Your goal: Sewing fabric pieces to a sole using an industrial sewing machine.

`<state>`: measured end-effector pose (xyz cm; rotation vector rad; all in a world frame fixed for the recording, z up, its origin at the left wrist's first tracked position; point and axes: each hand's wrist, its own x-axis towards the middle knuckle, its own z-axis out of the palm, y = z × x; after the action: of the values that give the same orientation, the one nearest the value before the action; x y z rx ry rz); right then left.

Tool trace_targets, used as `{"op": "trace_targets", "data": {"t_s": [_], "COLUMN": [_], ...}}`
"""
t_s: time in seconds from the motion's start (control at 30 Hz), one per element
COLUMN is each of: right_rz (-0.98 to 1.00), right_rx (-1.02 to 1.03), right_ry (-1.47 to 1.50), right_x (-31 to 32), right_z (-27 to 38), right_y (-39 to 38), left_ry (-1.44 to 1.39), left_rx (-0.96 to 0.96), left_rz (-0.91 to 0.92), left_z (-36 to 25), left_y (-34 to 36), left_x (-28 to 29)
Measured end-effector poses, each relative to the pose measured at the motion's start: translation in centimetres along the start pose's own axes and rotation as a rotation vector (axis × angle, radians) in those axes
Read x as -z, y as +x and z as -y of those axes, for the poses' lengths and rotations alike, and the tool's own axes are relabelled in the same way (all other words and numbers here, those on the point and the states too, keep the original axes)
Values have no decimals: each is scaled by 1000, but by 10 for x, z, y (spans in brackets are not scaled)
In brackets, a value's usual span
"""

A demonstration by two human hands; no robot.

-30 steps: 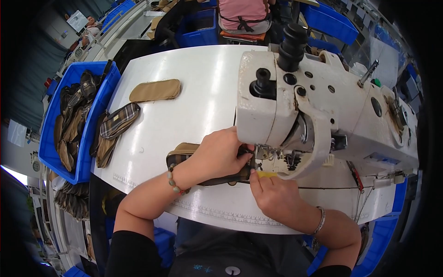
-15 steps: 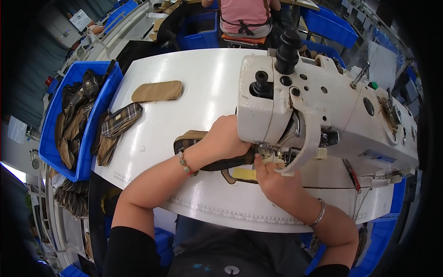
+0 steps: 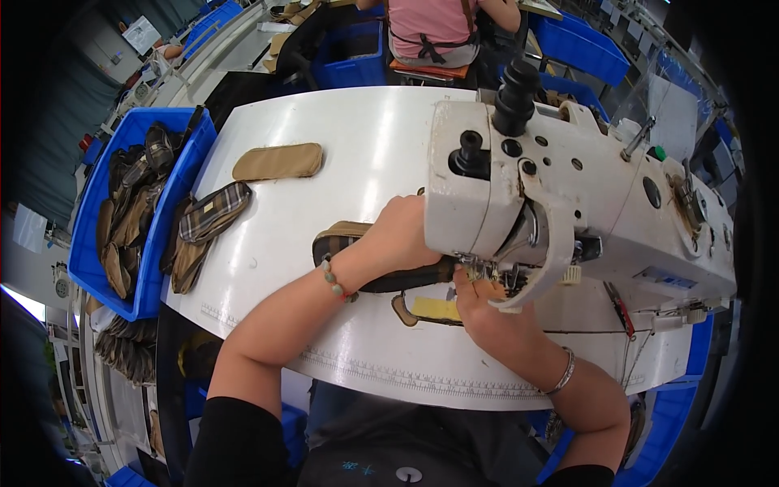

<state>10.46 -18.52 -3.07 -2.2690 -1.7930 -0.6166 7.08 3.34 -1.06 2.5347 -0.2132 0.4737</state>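
Note:
A white sewing machine [image 3: 462, 195] stands over the table, its presser foot [image 3: 480, 271] low at the front of the head. Beneath my wrist, a plaid zippered pouch [image 3: 341, 237] with a tan top lies on the table and stretches to the foot. My left hand [image 3: 399, 235] is closed on the pouch from above, its fingertips hidden behind the machine head. Close by the foot, my right hand [image 3: 497, 315] pinches the pouch's edge with bent fingers. A yellow patch [image 3: 436, 309] and a small tan-edged loop [image 3: 403, 310] lie beside that hand.
A tan pouch [image 3: 277, 161] lies farther back on the white table [image 3: 349, 122]. Plaid pouches [image 3: 215, 213] rest beside a blue bin [image 3: 180, 170] filled with more. Red-handled snippers [image 3: 620, 310] lie right of the machine. Another person [image 3: 430, 28] sits beyond the table.
My left hand and forearm have shifted slightly to the right, and the pouch has moved a little right with them. The machine appears slightly farther right in the view.

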Motion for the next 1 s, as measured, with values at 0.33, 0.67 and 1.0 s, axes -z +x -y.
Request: {"op": "trace_targets", "data": {"t_s": [0.33,0.67,1.0], "right_rz": [17,33,88], "right_rx": [83,81,35], "right_ry": [-30,-100,-123], "right_x": [7,1,-5], "right_z": [7,1,-1], "right_y": [-3,-1,-4], "left_ry": [-17,56,63], "left_rx": [79,69,69], "left_rz": [-13,21,-50], "left_z": [-2,22,29], "left_y": [-8,-1,5], "left_x": [-10,-26,-31]}}
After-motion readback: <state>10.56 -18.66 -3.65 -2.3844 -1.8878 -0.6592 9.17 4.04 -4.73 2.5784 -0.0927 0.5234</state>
